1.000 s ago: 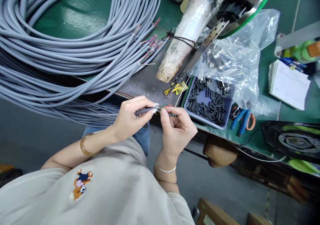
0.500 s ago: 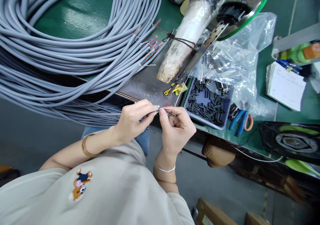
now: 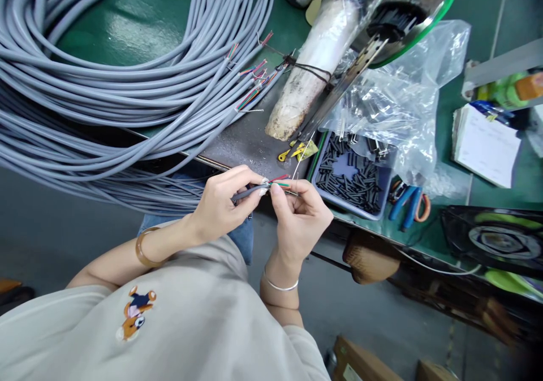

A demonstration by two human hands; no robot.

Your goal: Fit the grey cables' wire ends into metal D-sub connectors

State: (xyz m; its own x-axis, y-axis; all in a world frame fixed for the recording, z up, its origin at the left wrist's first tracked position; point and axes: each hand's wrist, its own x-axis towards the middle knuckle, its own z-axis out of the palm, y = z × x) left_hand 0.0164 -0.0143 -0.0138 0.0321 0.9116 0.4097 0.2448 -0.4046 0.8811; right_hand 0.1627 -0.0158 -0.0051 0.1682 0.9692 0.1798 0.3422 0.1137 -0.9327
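My left hand [image 3: 227, 203] pinches a grey cable [image 3: 251, 191] close to its stripped end, just off the front edge of the bench. Thin coloured wires [image 3: 280, 181], red and green among them, fan out of that end to the right. My right hand [image 3: 299, 211] is closed, with thumb and forefinger on these wires right beside the left fingertips. A thin white strand [image 3: 303, 154] sticks up from between my hands. The fingers hide part of the wires, so their number cannot be made out.
Coiled grey cables [image 3: 127, 81] with stripped ends cover the left of the bench. A bin of short black tubes [image 3: 350, 180] stands right of my hands, beside blue-handled pliers [image 3: 405, 206]. Behind are a white-wrapped post [image 3: 305, 81], a plastic bag [image 3: 407, 104] and a paper pad [image 3: 486, 143].
My left fingers have shifted slightly, and more of the grey cable shows between them. The coloured wires are more spread and visible. My right hand has hardly moved.
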